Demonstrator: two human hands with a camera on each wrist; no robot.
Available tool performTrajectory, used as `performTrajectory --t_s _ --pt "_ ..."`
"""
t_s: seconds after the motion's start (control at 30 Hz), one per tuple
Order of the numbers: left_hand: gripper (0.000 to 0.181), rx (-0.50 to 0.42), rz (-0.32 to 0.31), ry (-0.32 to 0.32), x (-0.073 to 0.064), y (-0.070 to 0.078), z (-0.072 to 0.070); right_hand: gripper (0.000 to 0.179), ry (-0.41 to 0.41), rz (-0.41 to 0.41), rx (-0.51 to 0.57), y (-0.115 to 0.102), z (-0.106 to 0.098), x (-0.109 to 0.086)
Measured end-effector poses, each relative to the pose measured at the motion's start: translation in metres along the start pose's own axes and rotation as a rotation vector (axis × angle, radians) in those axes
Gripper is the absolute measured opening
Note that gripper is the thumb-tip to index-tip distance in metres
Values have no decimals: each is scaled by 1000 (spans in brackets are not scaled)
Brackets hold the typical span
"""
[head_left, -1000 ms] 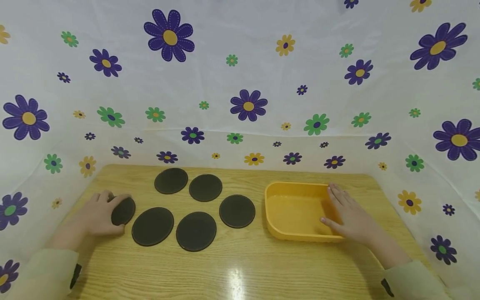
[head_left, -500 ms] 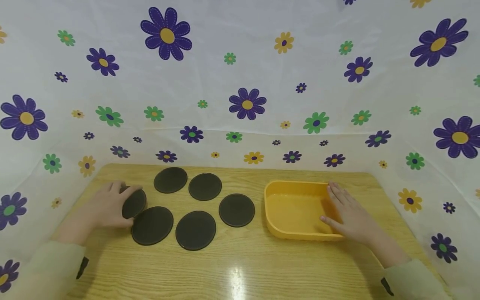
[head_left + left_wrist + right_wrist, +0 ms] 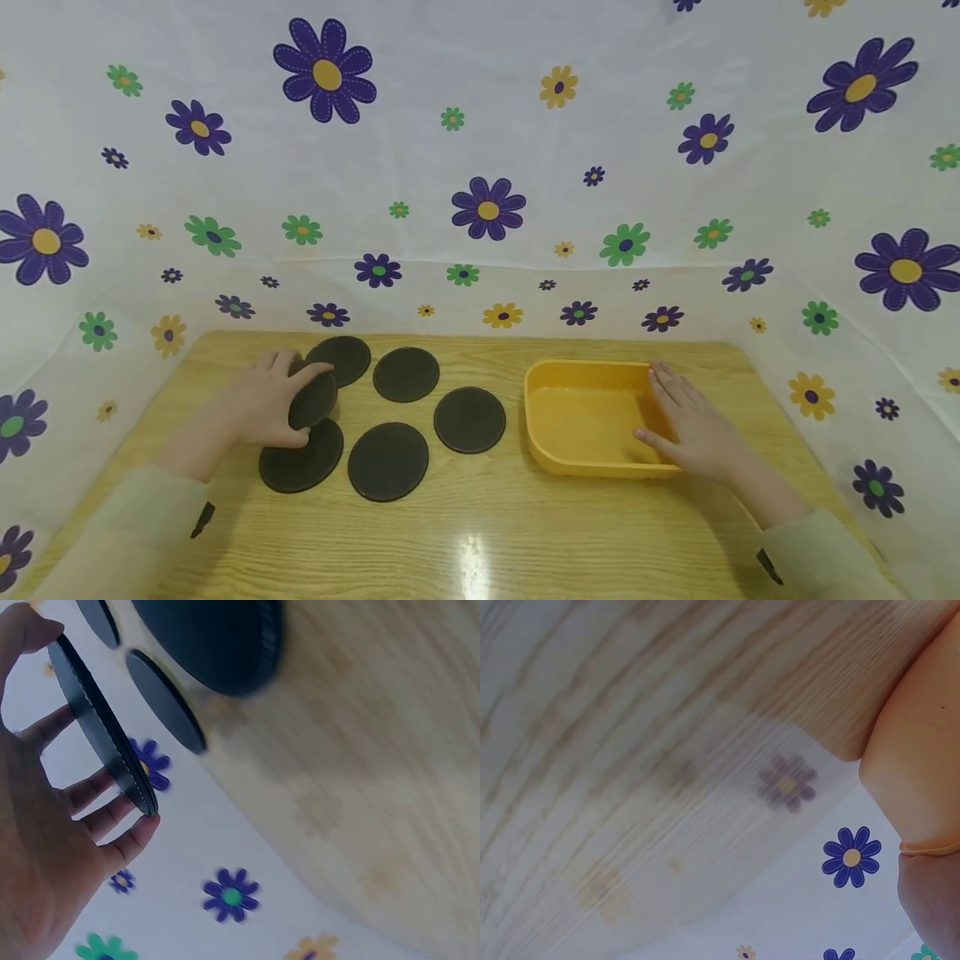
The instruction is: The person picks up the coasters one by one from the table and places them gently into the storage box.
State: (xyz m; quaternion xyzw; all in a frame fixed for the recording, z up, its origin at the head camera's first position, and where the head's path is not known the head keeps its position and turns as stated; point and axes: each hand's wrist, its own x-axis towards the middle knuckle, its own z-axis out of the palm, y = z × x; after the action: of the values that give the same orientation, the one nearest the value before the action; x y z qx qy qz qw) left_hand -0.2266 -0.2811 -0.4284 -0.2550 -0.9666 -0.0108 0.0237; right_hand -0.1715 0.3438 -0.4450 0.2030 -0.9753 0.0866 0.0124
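Observation:
My left hand (image 3: 258, 404) grips a round black coaster (image 3: 313, 402) by its edge, thumb on one side and fingers on the other. The left wrist view shows this coaster (image 3: 101, 724) tilted, with stitching along its rim, raised off the table. Below it lies a second coaster (image 3: 300, 458), partly covered by the hand; just behind is another (image 3: 345, 358). On the right, my right hand (image 3: 697, 429) rests with straight fingers over the right rim of a yellow rectangular tub (image 3: 592, 472). In the right wrist view, only part of the hand (image 3: 934, 900) shows against the tub's wall (image 3: 922, 750).
More black coasters lie flat mid-table: one at the front (image 3: 388, 462), one nearer the tub (image 3: 470, 421) and one at the back (image 3: 407, 374). White flowered cloth (image 3: 420, 167) rises behind and beside the wooden table (image 3: 420, 550).
My left hand has moved right with the coaster, from the table's left side to above the front-left coaster. The right hand stays on the tub's rim. The head view has shifted slightly.

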Motion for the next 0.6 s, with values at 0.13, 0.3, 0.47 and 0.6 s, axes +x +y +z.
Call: performTrajectory --t_s 0.13,0.3,0.47,0.6 --pt "92 3 41 -2 13 17 -3 94 6 -9 4 0 0 1" --pt "92 15 116 25 31 40 -7 94 5 -7 6 0 1 1" --pt "93 27 183 38 52 62 -10 94 8 -1 0 1 2 1" --pt "94 -1 233 25 67 81 -14 94 32 -18 -20 2 3 1"
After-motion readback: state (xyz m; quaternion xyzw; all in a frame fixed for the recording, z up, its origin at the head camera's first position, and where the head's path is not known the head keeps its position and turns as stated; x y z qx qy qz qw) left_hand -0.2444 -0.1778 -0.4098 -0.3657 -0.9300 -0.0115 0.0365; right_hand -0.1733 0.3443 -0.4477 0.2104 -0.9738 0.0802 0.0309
